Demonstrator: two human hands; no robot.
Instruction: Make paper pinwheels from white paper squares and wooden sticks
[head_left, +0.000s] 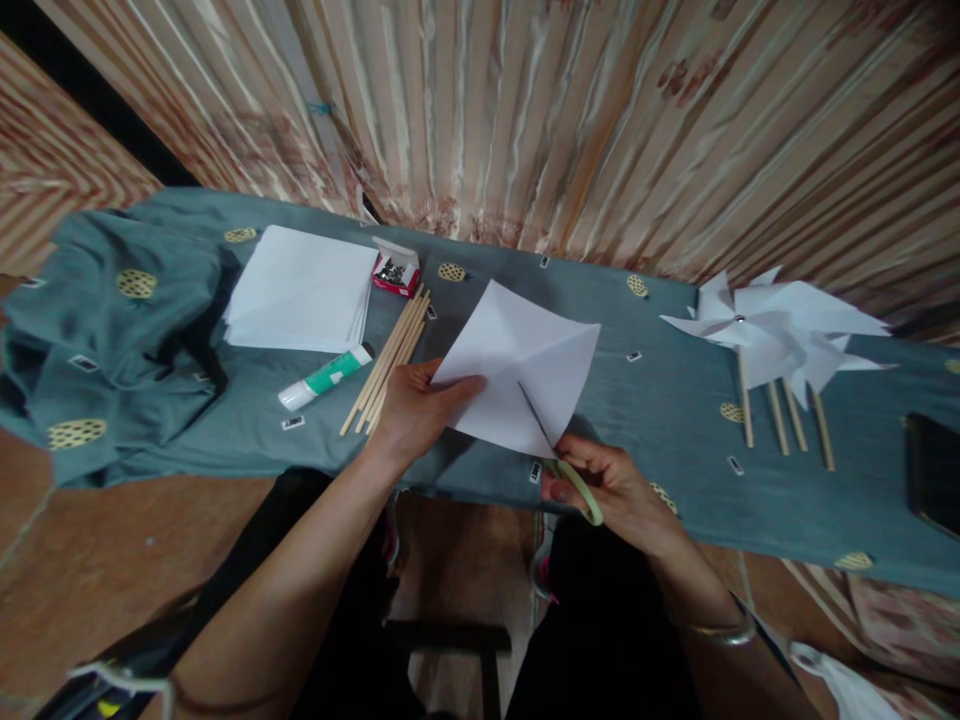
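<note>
My left hand [421, 410] grips the left corner of a white square of paper [517, 350], its thumb lying on top. Faint crease lines cross near the middle of the sheet. In my right hand [600, 482] is a pair of scissors [576, 484] with pale green handles, my fingers wrapped around them. One blade lies over the paper, running from its lower edge toward the centre; the other blade is hidden beneath. The paper is held above the cloth-covered table.
Wooden sticks [394, 360], a glue stick [326, 377], a small red box of metal pins [395, 268] and a stack of white paper [304, 290] lie left on the green cloth [637, 400]. Several paper pinwheels [787, 320] lie right, near a dark phone-like object [934, 470]. A curtain [525, 120] hangs behind.
</note>
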